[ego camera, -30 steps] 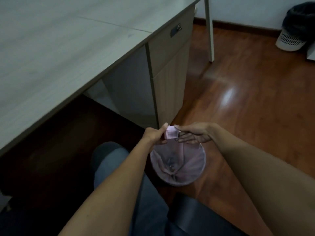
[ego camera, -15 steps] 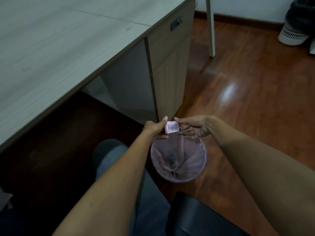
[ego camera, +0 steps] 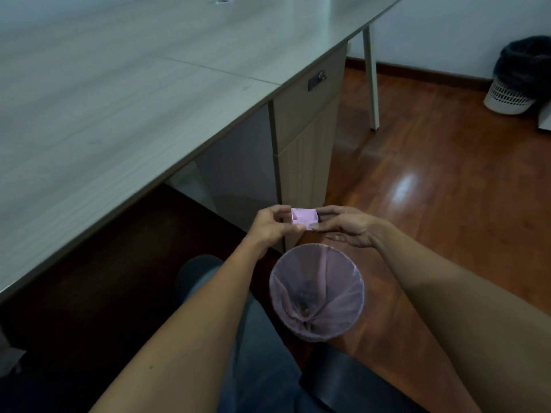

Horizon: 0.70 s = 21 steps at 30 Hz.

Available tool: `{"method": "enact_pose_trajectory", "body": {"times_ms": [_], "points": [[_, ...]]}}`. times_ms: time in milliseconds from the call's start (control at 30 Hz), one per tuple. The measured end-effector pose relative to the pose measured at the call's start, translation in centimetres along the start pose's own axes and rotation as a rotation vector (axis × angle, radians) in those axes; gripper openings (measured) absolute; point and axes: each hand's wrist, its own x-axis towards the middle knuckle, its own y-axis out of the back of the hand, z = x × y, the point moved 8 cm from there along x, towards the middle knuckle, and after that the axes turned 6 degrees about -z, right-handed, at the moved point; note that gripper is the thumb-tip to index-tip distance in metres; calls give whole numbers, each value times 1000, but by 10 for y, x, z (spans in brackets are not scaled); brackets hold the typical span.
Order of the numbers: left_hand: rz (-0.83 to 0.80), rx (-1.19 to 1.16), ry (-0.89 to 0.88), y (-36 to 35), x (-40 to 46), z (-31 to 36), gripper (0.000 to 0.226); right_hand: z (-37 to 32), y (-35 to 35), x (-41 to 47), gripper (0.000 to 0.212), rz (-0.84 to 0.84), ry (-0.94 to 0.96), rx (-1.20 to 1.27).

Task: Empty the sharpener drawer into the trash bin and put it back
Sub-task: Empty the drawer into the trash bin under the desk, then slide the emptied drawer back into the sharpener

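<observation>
- Above the trash bin [ego camera: 316,293], slightly to its far side, I held the pink sharpener drawer [ego camera: 304,218] between both hands, open side up.
- My left hand [ego camera: 272,225] was closed on its left end; my right hand [ego camera: 346,227] pinched its right end with thumb and forefinger, the other fingers spread loose.
- The drawer looked empty inside, so I judged the tipping done and the return step due.
- The sharpener body was nowhere in view; the next move called for finding it and sliding the drawer squarely in.
- The bin, lined with a pinkish bag, held a little dark debris at the bottom.
- A second bin [ego camera: 518,76] stood far right.
</observation>
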Motion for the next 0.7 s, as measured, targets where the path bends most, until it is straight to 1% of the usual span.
{"method": "enact_pose_trajectory", "body": {"times_ms": [133,167,300,367,433,567,700], "points": [[15,40,-149,5,-10,43,61,-33,-3,-9,53,36,128,-66],[18,54,-184,6,-13,55,60,-42,-4,-12,54,43,152,-72],[34,115,-298,16,-27,101,59,-84,-15,-34,53,58,243,-105],[31,143,-332,22,-34,125,61,-105,-22,-46,56,38,281,-115],[34,170,-375,29,-42,150,64,-127,-29,-56,52,15,315,-118],[107,198,-472,52,-66,202,63,-175,-58,-82,43,-28,418,-127],[173,156,-561,82,-100,247,61,-227,-94,-105,46,-93,517,-157]]}}
